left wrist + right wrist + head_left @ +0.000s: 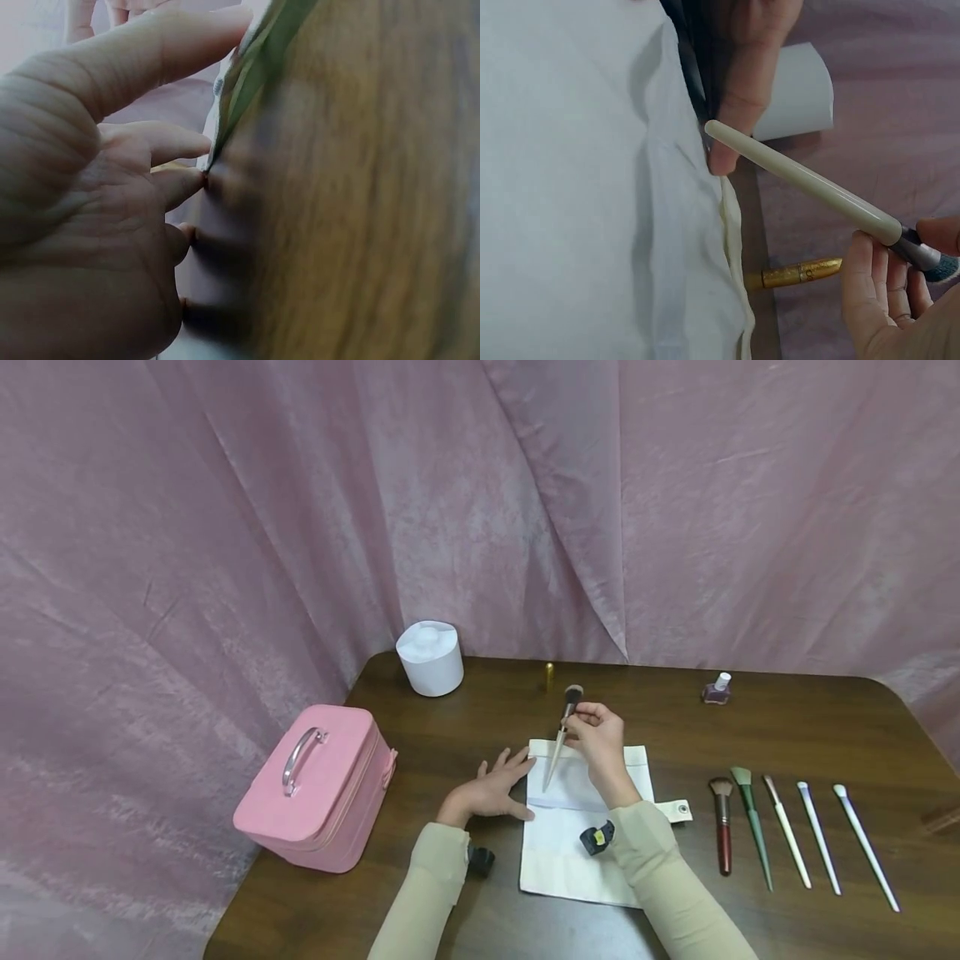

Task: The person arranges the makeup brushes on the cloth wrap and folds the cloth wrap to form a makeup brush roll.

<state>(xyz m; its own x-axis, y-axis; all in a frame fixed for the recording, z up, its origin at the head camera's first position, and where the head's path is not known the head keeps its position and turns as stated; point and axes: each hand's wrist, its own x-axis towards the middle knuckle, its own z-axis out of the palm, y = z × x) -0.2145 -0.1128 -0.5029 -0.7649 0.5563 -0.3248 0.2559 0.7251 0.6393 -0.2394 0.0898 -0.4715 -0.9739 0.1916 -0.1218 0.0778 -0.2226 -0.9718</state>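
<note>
My right hand (597, 745) pinches a makeup brush (557, 753) near its dark ferrule, bristles up and away. The brush's cream handle (802, 178) slants down over the upper part of a white fabric brush pouch (577, 852), which lies spread on the table. At the pouch's left edge my left hand (491, 789) rests with fingers spread, thumb and fingertips touching the edge. The left wrist view shows that thumb (172, 52) lying on the pouch's border. A strap with a snap (675, 811) sticks out from the pouch's right side.
Several more brushes lie in a row at the right, among them a red-handled brush (723, 827) and a green brush (753, 827). A pink case (315, 785) stands at left. Behind are a white paper roll (431, 664), a gold tube (549, 677) and a nail polish bottle (717, 691).
</note>
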